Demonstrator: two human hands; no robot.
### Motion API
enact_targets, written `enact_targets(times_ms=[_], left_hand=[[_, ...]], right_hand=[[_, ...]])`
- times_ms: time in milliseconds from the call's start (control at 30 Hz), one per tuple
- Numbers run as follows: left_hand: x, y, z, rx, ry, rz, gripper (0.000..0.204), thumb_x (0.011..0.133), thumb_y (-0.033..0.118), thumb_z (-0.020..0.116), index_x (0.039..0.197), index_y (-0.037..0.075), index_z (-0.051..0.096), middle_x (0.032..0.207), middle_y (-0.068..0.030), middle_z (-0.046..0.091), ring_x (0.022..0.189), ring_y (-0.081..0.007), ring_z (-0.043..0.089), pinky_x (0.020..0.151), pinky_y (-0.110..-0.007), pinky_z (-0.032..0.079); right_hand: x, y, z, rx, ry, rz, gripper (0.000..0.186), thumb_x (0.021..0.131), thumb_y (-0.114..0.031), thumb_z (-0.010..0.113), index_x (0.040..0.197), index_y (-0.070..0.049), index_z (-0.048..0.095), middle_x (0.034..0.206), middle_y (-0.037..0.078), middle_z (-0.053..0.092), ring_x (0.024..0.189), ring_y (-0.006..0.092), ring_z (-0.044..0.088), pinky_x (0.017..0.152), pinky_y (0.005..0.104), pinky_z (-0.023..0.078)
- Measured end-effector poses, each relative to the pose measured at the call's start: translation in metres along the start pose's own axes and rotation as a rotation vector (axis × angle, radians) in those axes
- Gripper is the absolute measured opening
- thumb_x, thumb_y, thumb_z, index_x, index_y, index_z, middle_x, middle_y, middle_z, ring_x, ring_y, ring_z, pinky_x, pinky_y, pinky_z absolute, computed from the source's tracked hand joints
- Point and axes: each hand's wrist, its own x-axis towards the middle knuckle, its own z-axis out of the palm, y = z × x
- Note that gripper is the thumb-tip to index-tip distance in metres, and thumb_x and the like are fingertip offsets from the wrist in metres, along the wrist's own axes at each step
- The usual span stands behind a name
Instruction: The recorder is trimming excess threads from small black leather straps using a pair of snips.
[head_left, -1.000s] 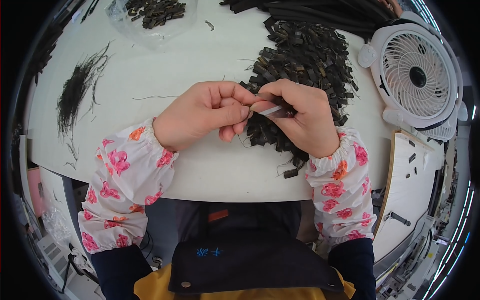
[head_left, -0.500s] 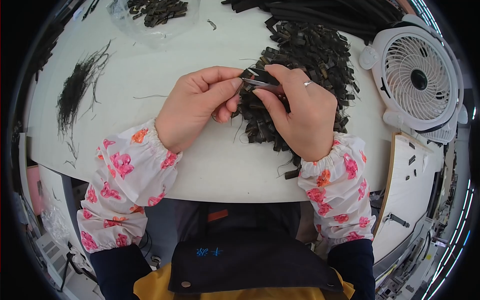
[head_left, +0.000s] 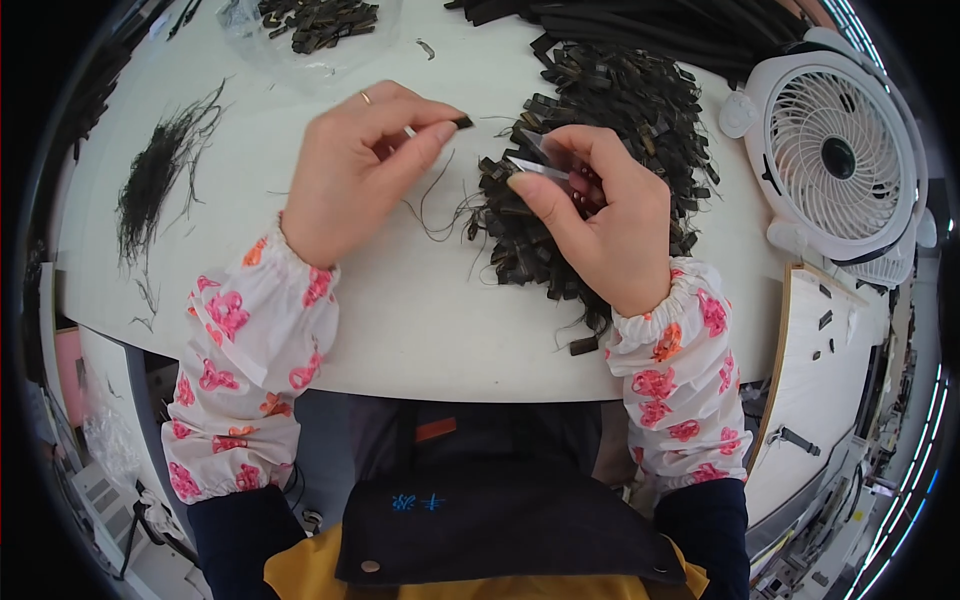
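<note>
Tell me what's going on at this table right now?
A person sits at a white table working with both hands. The left hand pinches a small dark piece at its fingertips, with thin dark threads trailing below. The right hand holds a small metal blade-like tool over a heap of dark pieces. A tuft of dark fibres lies far left, and a white fan stands at right.

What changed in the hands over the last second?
The hands came apart: left hand drew away leftward, pinching a small dark piece; right hand keeps its thin blade over the dark pile. Fan and thread bundle unchanged.
</note>
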Motion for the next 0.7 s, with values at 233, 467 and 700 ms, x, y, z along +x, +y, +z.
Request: enact_targets(times_ms=[233, 467, 700], left_hand=[[0.031, -0.032, -0.059, 0.086, 0.277, -0.081, 0.017, 0.086, 0.009, 0.058, 0.099, 0.001, 0.064, 0.079, -0.0005, 0.061, 0.066, -0.0059, 0.053, 0.06, -0.02, 0.043], [-0.015, 0.016, -0.002, 0.193, -0.482, 0.076, 0.016, 0.074, 0.005, 0.065, 0.089, 0.001, 0.06, 0.071, -0.006, 0.057, 0.061, -0.0146, 0.055, 0.056, -0.025, 0.044], [-0.016, 0.019, 0.002, 0.031, -0.351, 0.024, 0.012, 0.073, 0.003, 0.062, 0.083, 0.001, 0.058, 0.071, -0.0084, 0.061, 0.062, -0.0187, 0.06, 0.057, -0.028, 0.047]], right_hand=[[0.0, 0.001, 0.003, 0.029, -0.039, 0.042, 0.029, 0.071, -0.019, 0.075, 0.09, -0.002, 0.06, 0.068, 0.004, 0.059, 0.054, 0.0105, 0.051, 0.051, 0.0219, 0.043], [0.001, 0.004, 0.001, 0.033, 0.018, 0.014, 0.026, 0.072, -0.007, 0.073, 0.094, -0.001, 0.061, 0.072, 0.004, 0.06, 0.054, 0.006, 0.045, 0.049, 0.019, 0.038], [-0.002, -0.009, 0.001, 0.181, -0.01, -0.05, 0.028, 0.071, -0.006, 0.074, 0.096, -0.001, 0.061, 0.082, 0.007, 0.063, 0.058, 0.0067, 0.052, 0.05, 0.0183, 0.04]])
